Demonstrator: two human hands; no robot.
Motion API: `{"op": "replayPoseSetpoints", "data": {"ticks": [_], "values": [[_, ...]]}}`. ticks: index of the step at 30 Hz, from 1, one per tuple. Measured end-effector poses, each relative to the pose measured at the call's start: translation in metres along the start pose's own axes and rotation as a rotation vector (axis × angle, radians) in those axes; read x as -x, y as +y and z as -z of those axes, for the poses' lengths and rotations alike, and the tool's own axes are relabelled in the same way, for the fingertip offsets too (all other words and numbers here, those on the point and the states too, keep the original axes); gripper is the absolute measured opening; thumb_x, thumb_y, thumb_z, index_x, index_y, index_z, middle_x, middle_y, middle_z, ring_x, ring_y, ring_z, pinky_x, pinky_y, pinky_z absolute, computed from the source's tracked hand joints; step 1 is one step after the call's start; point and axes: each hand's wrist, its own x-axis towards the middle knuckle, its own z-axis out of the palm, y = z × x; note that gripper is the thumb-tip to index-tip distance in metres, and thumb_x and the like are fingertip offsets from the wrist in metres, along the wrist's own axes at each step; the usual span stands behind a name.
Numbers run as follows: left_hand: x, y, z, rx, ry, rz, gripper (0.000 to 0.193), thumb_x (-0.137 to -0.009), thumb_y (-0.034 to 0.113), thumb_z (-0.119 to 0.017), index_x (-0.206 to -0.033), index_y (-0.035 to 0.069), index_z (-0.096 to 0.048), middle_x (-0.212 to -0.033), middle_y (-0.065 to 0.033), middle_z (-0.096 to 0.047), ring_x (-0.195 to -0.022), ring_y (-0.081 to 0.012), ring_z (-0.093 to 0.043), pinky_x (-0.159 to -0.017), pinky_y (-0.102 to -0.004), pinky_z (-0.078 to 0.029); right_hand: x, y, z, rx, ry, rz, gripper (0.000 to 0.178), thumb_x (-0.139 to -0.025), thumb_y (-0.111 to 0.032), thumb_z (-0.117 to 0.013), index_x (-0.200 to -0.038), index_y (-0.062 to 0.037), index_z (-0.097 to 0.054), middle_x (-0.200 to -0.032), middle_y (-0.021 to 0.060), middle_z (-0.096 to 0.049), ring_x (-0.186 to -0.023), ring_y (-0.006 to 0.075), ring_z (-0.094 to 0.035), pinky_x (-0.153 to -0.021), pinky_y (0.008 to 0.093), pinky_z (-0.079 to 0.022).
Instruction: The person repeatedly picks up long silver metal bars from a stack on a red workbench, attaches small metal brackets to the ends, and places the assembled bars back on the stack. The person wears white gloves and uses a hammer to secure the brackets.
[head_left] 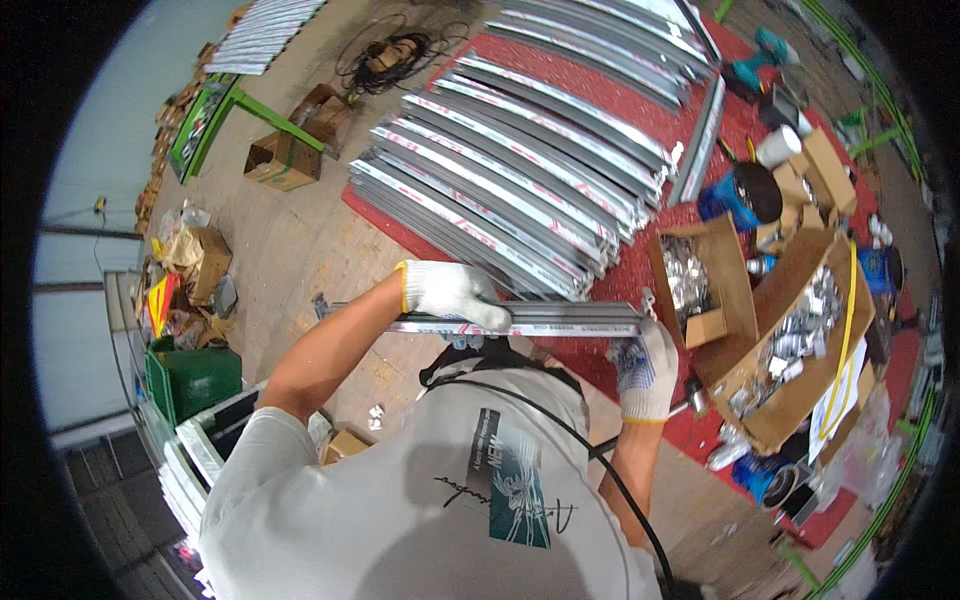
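A long grey metal profile with a printed white film strip lies level across my front, close to my body. My left hand, in a white knitted glove with a yellow cuff, is wrapped over its middle. At the right end, my right hand, gloved with dotted grip on the palm, closes around the profile's tip. Just beyond are rows of similar film-covered profiles, laid side by side on a red-covered table. A dark cable runs across my shirt.
Right of me, open cardboard boxes hold shiny metal fittings. Blue cans, a white cup-like roll and a teal power drill stand farther back. Left on the floor are a green bin, a cardboard box and coiled cable.
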Motion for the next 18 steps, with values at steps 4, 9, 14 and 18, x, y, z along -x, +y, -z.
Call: {"op": "replayPoseSetpoints", "data": {"ticks": [4, 9, 14, 18], "values": [[0.001, 0.019, 0.015, -0.276, 0.146, -0.265, 0.068, -0.076, 0.036, -0.097, -0.130, 0.002, -0.073, -0.113, -0.0191, -0.081, -0.104, -0.0314, -0.077, -0.092, -0.0434, -0.060, -0.010, -0.010, -0.017, 0.055, 0.213, 0.016, 0.043, -0.107, -0.037, -0.072, -0.113, 0.0050, -0.075, -0.084, 0.0074, -0.070, -0.065, 0.0156, -0.062, -0.057, 0.0312, -0.051], [-0.007, 0.027, 0.024, -0.457, 0.647, -0.552, 0.051, -0.083, 0.011, -0.078, -0.133, 0.007, -0.071, -0.118, -0.0185, -0.075, -0.112, -0.0400, -0.075, -0.097, -0.0482, -0.061, -0.018, -0.011, -0.021, -0.261, 0.318, -0.020, 0.040, -0.110, -0.037, -0.068, -0.115, 0.0028, -0.074, -0.092, 0.0085, -0.070, -0.072, 0.0160, -0.063, -0.058, 0.0314, -0.050], [-0.034, 0.041, 0.074, -0.763, 0.703, -0.668, 0.033, -0.087, 0.014, -0.079, -0.120, 0.006, -0.074, -0.106, -0.0176, -0.074, -0.099, -0.0416, -0.074, -0.089, -0.0514, -0.061, -0.037, -0.006, -0.017, -0.517, 0.356, -0.002, 0.043, -0.112, -0.043, -0.071, -0.124, -0.0025, -0.074, -0.107, 0.0085, -0.074, -0.084, 0.0196, -0.067, -0.071, 0.0344, -0.057], [-0.060, 0.052, 0.137, -0.875, 0.757, -0.672, 0.035, -0.088, 0.009, -0.075, -0.123, 0.003, -0.074, -0.111, -0.0200, -0.076, -0.102, -0.0430, -0.075, -0.090, -0.0523, -0.061, -0.040, 0.000, -0.007, -0.518, 0.187, -0.080, 0.044, -0.108, -0.046, -0.075, -0.129, -0.0078, -0.075, -0.118, 0.0101, -0.078, -0.100, 0.0258, -0.073, -0.089, 0.0424, -0.060]]}}
